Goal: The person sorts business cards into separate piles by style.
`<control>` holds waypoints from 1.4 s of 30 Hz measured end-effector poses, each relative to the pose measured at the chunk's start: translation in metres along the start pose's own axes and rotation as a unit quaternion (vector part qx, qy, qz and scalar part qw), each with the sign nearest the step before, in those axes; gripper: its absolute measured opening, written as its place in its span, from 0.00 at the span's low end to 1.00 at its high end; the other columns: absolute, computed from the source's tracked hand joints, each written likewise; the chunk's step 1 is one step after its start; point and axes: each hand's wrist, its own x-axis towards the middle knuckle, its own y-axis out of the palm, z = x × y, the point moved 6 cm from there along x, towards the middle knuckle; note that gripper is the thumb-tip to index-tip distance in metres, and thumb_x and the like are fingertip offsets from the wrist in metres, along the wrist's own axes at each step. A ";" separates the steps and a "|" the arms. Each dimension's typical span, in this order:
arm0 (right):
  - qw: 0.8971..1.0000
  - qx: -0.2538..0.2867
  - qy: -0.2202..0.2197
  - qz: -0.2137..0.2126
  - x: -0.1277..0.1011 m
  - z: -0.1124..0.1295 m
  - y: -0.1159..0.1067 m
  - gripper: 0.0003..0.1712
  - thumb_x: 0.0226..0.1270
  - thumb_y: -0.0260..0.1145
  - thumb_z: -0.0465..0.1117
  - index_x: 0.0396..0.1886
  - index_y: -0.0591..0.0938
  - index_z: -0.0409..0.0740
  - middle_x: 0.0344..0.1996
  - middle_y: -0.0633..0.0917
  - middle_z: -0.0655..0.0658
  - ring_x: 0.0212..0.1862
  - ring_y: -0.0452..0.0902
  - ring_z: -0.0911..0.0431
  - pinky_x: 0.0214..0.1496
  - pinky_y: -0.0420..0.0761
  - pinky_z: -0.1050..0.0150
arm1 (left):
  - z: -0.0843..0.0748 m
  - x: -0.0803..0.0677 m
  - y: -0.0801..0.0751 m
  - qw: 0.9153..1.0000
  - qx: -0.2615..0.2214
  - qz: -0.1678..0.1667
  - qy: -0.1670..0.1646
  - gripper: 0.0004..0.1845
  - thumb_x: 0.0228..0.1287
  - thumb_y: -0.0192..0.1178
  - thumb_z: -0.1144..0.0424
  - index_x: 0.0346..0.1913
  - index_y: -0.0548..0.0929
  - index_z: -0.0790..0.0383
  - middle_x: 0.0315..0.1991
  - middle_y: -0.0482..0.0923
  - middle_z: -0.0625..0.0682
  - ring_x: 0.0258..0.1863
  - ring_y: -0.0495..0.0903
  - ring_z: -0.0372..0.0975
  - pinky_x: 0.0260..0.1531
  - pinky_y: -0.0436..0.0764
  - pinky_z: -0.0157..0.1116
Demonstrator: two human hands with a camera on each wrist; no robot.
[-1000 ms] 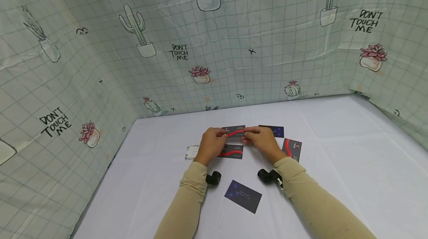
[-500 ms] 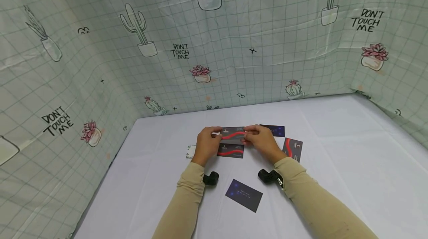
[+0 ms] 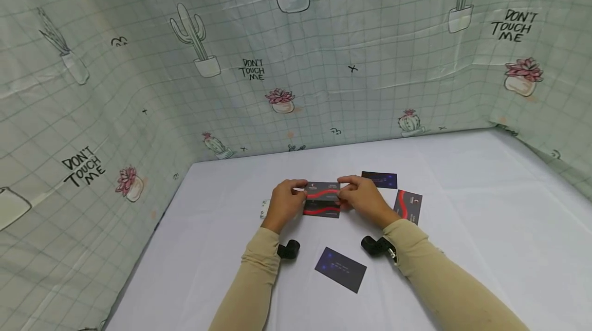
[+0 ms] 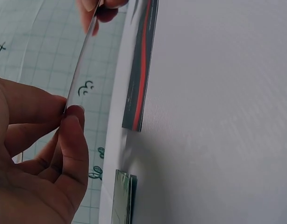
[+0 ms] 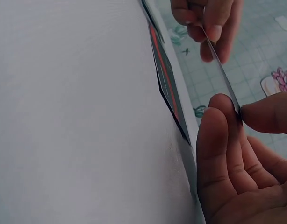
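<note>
A dark grey business card with a red wave [image 3: 322, 190] is held up between both hands. My left hand [image 3: 283, 203] pinches its left edge between thumb and fingers. At the right edge, my right hand [image 3: 364, 198] pinches it the same way. Both wrist views show the held card [image 4: 80, 63] nearly edge-on, raised off the white table. A matching card with a red wave [image 4: 139, 79] lies on the table; in the head view the held card overlaps its upper part. Partly behind my left hand is a pale patterned card [image 3: 264, 208], which looks like a small stack in the left wrist view.
A dark blue card [image 3: 379, 180] lies behind my right hand. Beside my right wrist is another red-wave card [image 3: 408, 206], turned sideways. Another dark blue card [image 3: 340, 270] lies askew between the forearms. A printed curtain [image 3: 324, 63] stands behind the white table [image 3: 476, 207].
The held card has come nearer and now overlaps the card in front of it in the head view. My left fingers have shifted outward to its left edge. Both hands keep hold.
</note>
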 end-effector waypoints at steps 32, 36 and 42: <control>0.999 -0.026 0.034 0.026 -0.010 -0.003 0.006 0.21 0.66 0.61 0.31 0.59 0.77 0.28 0.37 0.86 0.38 0.30 0.85 0.52 0.34 0.85 0.60 | 0.004 -0.004 0.007 0.992 0.078 0.101 0.010 0.16 0.64 0.66 0.69 0.55 0.84 0.64 0.38 0.83 0.51 0.35 0.79 0.39 0.38 0.78 0.39; 0.999 -0.022 0.030 0.026 -0.009 -0.002 0.006 0.23 0.68 0.60 0.32 0.60 0.77 0.28 0.40 0.86 0.36 0.32 0.85 0.52 0.34 0.85 0.59 | 0.004 -0.004 0.007 0.991 0.089 0.101 0.017 0.15 0.64 0.66 0.69 0.54 0.85 0.64 0.37 0.83 0.51 0.34 0.78 0.39 0.38 0.78 0.40; 0.999 -0.034 0.025 0.022 -0.007 -0.001 0.004 0.23 0.70 0.60 0.36 0.62 0.77 0.30 0.42 0.87 0.36 0.30 0.86 0.51 0.34 0.85 0.59 | 0.003 -0.001 0.008 0.990 0.099 0.093 0.032 0.14 0.65 0.66 0.69 0.53 0.85 0.64 0.36 0.83 0.51 0.35 0.79 0.39 0.40 0.79 0.41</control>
